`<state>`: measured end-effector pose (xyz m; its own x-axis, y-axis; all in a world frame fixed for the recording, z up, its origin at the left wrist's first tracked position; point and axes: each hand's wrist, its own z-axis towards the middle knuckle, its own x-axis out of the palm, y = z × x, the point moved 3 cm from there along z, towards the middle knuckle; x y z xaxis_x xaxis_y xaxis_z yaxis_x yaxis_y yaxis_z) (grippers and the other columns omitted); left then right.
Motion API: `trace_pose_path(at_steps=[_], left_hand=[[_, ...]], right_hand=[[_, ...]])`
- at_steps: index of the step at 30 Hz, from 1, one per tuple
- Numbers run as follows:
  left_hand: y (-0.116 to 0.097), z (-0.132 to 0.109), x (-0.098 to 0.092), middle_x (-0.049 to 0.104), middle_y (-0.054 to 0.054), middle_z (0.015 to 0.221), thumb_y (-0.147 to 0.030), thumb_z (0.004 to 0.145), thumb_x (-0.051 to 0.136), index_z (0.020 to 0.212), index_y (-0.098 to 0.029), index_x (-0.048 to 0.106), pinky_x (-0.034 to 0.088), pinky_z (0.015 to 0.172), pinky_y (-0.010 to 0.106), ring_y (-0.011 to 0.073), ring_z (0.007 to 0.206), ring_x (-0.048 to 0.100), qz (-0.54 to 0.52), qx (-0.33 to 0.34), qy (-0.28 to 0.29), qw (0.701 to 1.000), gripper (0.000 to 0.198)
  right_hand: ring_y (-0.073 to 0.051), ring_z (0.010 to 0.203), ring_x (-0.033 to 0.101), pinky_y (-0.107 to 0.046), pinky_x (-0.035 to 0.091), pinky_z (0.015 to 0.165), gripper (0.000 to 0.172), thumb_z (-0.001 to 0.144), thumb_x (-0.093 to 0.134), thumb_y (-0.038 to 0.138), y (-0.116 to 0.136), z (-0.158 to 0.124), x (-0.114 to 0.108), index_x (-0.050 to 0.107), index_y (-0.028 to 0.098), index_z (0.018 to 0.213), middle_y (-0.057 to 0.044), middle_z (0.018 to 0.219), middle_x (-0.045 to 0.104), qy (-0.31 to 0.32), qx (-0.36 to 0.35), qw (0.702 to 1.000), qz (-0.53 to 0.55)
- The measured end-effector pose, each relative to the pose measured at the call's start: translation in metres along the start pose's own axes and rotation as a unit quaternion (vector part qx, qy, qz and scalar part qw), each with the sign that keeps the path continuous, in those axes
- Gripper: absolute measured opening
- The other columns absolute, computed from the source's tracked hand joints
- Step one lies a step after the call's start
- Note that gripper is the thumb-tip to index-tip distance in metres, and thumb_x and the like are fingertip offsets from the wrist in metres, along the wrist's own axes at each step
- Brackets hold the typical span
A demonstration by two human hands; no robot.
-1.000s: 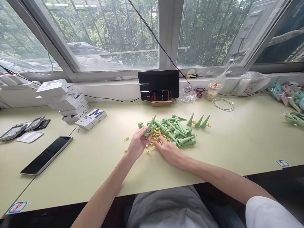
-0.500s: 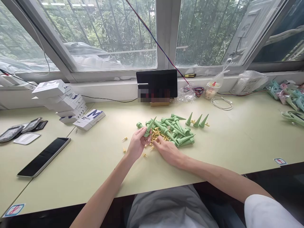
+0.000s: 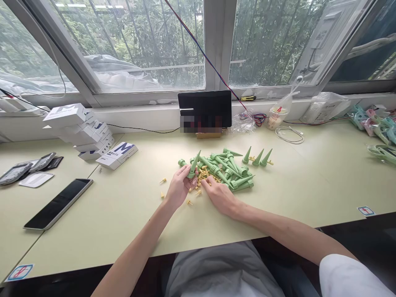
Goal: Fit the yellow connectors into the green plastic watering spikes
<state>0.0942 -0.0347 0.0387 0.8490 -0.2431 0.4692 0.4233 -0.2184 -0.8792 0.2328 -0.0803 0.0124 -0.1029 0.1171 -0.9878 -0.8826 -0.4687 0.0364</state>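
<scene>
Between the fingers of my left hand (image 3: pixel 179 185) is a green plastic spike (image 3: pixel 194 165), its tip pointing up. My right hand (image 3: pixel 220 197) reaches into a heap of small yellow pegs (image 3: pixel 202 176). Its thumb and fingertips are closed together at the heap's near edge; whether a peg is between them is hidden. Behind and right of the pegs lies a pile of green spikes (image 3: pixel 229 169). Three upright spikes (image 3: pixel 255 158) stand to the right of that pile, with yellow pieces at their bases. A few loose pegs (image 3: pixel 189 202) lie near my left wrist.
A phone (image 3: pixel 58 204) and stacked white boxes (image 3: pixel 93 136) are on the left. A dark screen (image 3: pixel 204 109) stands at the back by the window. A bagged cup (image 3: pixel 275 115), a white cable (image 3: pixel 289 136) and plastic-wrapped items (image 3: pixel 375 123) are to the right.
My right fingertips have shifted slightly among the yellow pegs. The left hand still holds the spike, now tilted a little more upright.
</scene>
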Motion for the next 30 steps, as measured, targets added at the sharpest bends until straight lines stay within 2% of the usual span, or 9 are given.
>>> trace_pose_path(at_steps=[12,17,20,23,26,30], left_hand=[[0.0,0.0,-0.001,0.059,0.003,0.08,-0.031,0.084,0.069,0.086,-0.014,0.06,0.039,0.044,0.022,0.0075,0.051,0.049,0.0,-0.001,0.002,1.0,0.019],[0.0,0.0,-0.001,0.058,0.002,0.079,-0.031,0.084,0.07,0.085,-0.014,0.059,0.038,0.045,0.022,0.0074,0.051,0.048,-0.009,0.0,-0.007,1.0,0.02],[-0.002,-0.001,0.001,0.058,0.002,0.08,-0.03,0.084,0.069,0.087,-0.014,0.059,0.039,0.045,0.022,0.0076,0.052,0.048,-0.011,0.002,-0.008,1.0,0.019],[-0.003,-0.001,0.003,0.059,0.003,0.082,-0.031,0.085,0.069,0.09,-0.014,0.061,0.04,0.045,0.022,0.0084,0.053,0.05,-0.011,0.005,-0.005,1.0,0.019],[-0.002,-0.001,0.004,0.059,0.005,0.084,-0.032,0.087,0.067,0.092,-0.013,0.063,0.042,0.047,0.023,0.0099,0.055,0.053,-0.015,0.001,0.008,1.0,0.02],[0.001,0.0,0.004,0.057,0.004,0.076,-0.034,0.089,0.064,0.088,-0.011,0.064,0.046,0.05,0.026,0.0126,0.058,0.057,-0.013,-0.012,0.034,0.999,0.023]], right_hand=[[-0.014,0.067,0.063,-0.023,0.049,0.057,0.026,0.094,0.039,0.001,-0.001,0.001,-0.002,0.052,0.012,0.113,-0.011,0.102,0.058,0.002,0.006,1.0,-0.002],[-0.014,0.069,0.06,-0.023,0.047,0.057,0.028,0.094,0.035,0.0,-0.005,-0.003,-0.007,0.055,0.012,0.111,-0.01,0.103,0.06,-0.078,-0.034,0.995,0.057],[-0.014,0.075,0.06,-0.022,0.047,0.059,0.032,0.097,0.031,0.003,-0.009,-0.006,-0.008,0.053,0.015,0.118,-0.01,0.107,0.06,-0.151,-0.068,0.977,0.131],[-0.015,0.084,0.06,-0.022,0.049,0.063,0.031,0.101,0.03,0.009,-0.014,-0.009,-0.009,0.048,0.018,0.123,-0.01,0.107,0.059,-0.199,-0.075,0.957,0.198],[-0.015,0.081,0.059,-0.023,0.048,0.062,0.028,0.104,0.028,0.016,-0.019,-0.011,-0.012,0.046,0.018,0.125,-0.01,0.103,0.057,-0.222,-0.065,0.947,0.221],[-0.017,0.077,0.056,-0.025,0.048,0.062,0.03,0.105,0.024,0.02,-0.022,-0.012,-0.012,0.046,0.019,0.124,-0.009,0.097,0.055,-0.208,-0.04,0.955,0.206]])
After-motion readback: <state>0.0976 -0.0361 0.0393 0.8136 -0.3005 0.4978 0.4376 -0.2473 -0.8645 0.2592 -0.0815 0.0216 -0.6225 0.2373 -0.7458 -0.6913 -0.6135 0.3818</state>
